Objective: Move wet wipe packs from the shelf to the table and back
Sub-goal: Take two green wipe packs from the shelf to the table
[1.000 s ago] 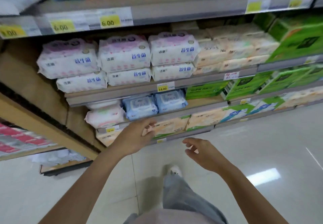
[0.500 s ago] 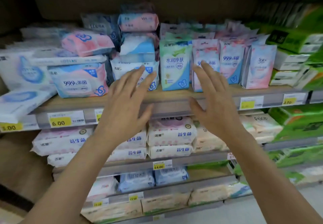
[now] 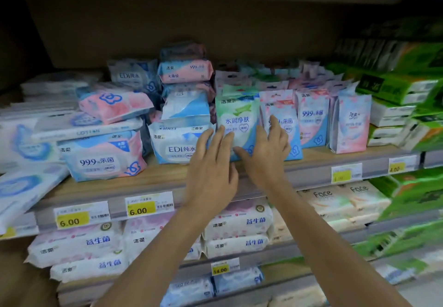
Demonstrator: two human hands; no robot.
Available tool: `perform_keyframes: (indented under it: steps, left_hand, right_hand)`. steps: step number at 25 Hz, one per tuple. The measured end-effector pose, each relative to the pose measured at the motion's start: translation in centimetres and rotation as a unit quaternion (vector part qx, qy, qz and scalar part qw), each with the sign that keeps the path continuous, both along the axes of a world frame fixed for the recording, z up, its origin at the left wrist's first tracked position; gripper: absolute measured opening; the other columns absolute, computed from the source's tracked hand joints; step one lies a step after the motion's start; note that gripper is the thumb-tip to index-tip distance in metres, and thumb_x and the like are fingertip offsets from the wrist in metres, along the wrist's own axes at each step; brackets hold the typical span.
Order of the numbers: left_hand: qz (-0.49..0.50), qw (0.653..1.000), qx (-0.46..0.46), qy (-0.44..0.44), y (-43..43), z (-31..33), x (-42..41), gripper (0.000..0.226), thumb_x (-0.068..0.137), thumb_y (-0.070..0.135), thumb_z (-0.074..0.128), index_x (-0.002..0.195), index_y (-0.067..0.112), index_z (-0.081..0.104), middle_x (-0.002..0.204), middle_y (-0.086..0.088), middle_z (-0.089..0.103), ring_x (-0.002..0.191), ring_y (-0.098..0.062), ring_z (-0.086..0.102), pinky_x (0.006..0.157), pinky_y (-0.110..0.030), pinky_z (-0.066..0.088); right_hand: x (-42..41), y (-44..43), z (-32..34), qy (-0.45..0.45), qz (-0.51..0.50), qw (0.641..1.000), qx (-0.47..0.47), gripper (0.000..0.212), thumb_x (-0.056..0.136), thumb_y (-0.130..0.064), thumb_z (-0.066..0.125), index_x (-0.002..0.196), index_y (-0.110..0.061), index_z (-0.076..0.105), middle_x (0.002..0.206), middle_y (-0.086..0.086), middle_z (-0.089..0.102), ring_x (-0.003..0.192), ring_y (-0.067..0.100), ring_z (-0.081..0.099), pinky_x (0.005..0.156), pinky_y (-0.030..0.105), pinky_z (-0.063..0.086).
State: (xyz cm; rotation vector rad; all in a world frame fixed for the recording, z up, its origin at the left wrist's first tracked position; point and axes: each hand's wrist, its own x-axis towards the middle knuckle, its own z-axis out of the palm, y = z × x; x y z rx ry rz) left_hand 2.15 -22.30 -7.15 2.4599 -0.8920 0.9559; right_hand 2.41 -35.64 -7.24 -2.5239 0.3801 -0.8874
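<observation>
A green-and-blue wet wipe pack (image 3: pixel 237 115) stands upright at the front of the wooden shelf (image 3: pixel 167 175), in a row of similar small packs. My left hand (image 3: pixel 211 165) lies flat against its lower left front with the fingers spread. My right hand (image 3: pixel 266 155) has its thumb on the pack's bottom edge. Its fingers rest on the pink-and-blue pack (image 3: pixel 280 105) just to the right. Neither hand is closed around a pack.
Left of the hands lie larger packs: an EDI pack (image 3: pixel 175 143) and a 99.9 pack (image 3: pixel 103 155), with others stacked on top. Green tissue boxes (image 3: pixel 395 91) fill the right end. Yellow price tags (image 3: pixel 148 206) line the shelf edge, with big white packs (image 3: pixel 237 222) below.
My view rose from the low shelves and floor to this upper shelf. Both hands lifted, moved forward over the shelf edge and came together onto the green-and-blue pack.
</observation>
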Motion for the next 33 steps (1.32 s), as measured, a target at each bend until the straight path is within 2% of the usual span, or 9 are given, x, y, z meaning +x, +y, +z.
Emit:
perform_keyframes:
  steps: [5,9,13,16,20,23,26,29,33]
  left_hand:
    - [-0.021,0.998,-0.049,0.041,-0.3,-0.9,0.1,0.047,0.079,0.015,0.047,0.125,0.003,0.052,0.128,-0.014,0.057,0.115,-0.031,0.054,0.092,-0.04,0.048]
    - [-0.021,0.982,-0.129,0.137,-1.0,-1.1,0.2,0.053,0.082,0.007,0.059,0.132,0.006,0.041,0.134,-0.011,0.048,0.119,-0.027,0.049,0.094,-0.033,0.041]
    - [-0.036,0.974,-0.165,0.15,-1.6,-0.3,0.5,0.053,0.089,0.011,0.054,0.138,0.007,0.035,0.135,-0.009,0.048,0.119,-0.025,0.048,0.092,-0.026,0.036]
    - [-0.032,0.962,-0.185,0.196,-3.5,0.6,1.5,0.063,0.092,0.016,0.052,0.146,0.007,0.022,0.147,-0.011,0.037,0.133,-0.026,0.037,0.107,-0.034,0.034]
    - [0.002,0.945,-0.217,0.244,-7.0,1.0,3.6,0.079,0.086,0.02,0.058,0.149,0.006,0.012,0.152,-0.016,0.026,0.139,-0.031,0.028,0.11,-0.049,0.031]
    - [0.056,0.94,-0.246,0.23,-8.2,1.0,3.6,0.083,0.08,0.021,0.064,0.146,0.005,0.017,0.146,-0.017,0.035,0.132,-0.032,0.037,0.105,-0.05,0.036]
    - [0.069,0.938,-0.283,0.19,-8.3,0.7,3.1,0.084,0.074,0.017,0.072,0.142,0.001,0.025,0.133,-0.018,0.044,0.125,-0.034,0.04,0.105,-0.043,0.034]
    - [0.073,0.929,-0.293,0.214,-8.4,0.9,3.2,0.079,0.074,0.016,0.077,0.137,0.001,0.032,0.131,-0.019,0.041,0.126,-0.034,0.037,0.103,-0.031,0.026]
    - [0.009,0.915,-0.331,0.23,-8.5,0.8,2.9,0.067,0.076,0.003,0.073,0.13,0.007,0.033,0.131,-0.016,0.041,0.121,-0.026,0.041,0.09,-0.02,0.033]
  right_hand:
    - [-0.1,0.6,0.1,-0.091,0.015,0.99,0.11,0.051,0.067,-0.023,0.082,0.104,-0.005,0.05,0.116,0.01,0.051,0.108,0.03,0.046,0.089,0.037,0.032]
    - [-1.3,1.3,0.3,-0.101,0.09,0.961,0.241,0.047,0.073,-0.012,0.077,0.095,-0.019,0.036,0.086,-0.007,0.05,0.083,0.021,0.054,0.075,0.046,0.048]
    - [-2.6,-0.2,1.4,-0.17,0.105,0.929,0.312,0.061,0.074,-0.004,0.076,0.11,-0.03,0.035,0.097,-0.015,0.053,0.088,0.009,0.056,0.077,0.03,0.051]
    - [-3.3,-2.8,2.1,-0.223,0.109,0.91,0.332,0.059,0.076,-0.004,0.074,0.117,-0.027,0.038,0.105,-0.007,0.058,0.094,0.013,0.059,0.074,0.02,0.05]
    - [-4.0,-4.9,1.9,-0.249,0.113,0.899,0.342,0.058,0.076,-0.003,0.074,0.118,-0.025,0.04,0.109,-0.003,0.061,0.098,0.019,0.06,0.075,0.025,0.051]
    - [-4.4,-5.8,1.4,-0.249,0.126,0.896,0.346,0.059,0.076,-0.002,0.073,0.12,-0.022,0.04,0.109,-0.002,0.06,0.097,0.019,0.06,0.073,0.022,0.051]
    - [-4.5,-6.6,1.2,-0.24,0.13,0.9,0.34,0.057,0.077,-0.001,0.073,0.121,-0.019,0.04,0.105,-0.008,0.059,0.094,0.016,0.059,0.071,0.015,0.048]
    - [-4.2,-7.0,0.9,-0.217,0.13,0.907,0.338,0.058,0.076,-0.002,0.074,0.12,-0.018,0.041,0.105,-0.005,0.06,0.093,0.014,0.058,0.071,0.015,0.049]
    - [-3.7,-7.1,0.1,-0.197,0.135,0.909,0.341,0.056,0.075,-0.002,0.075,0.115,-0.023,0.041,0.109,0.001,0.06,0.098,0.017,0.058,0.075,0.02,0.051]
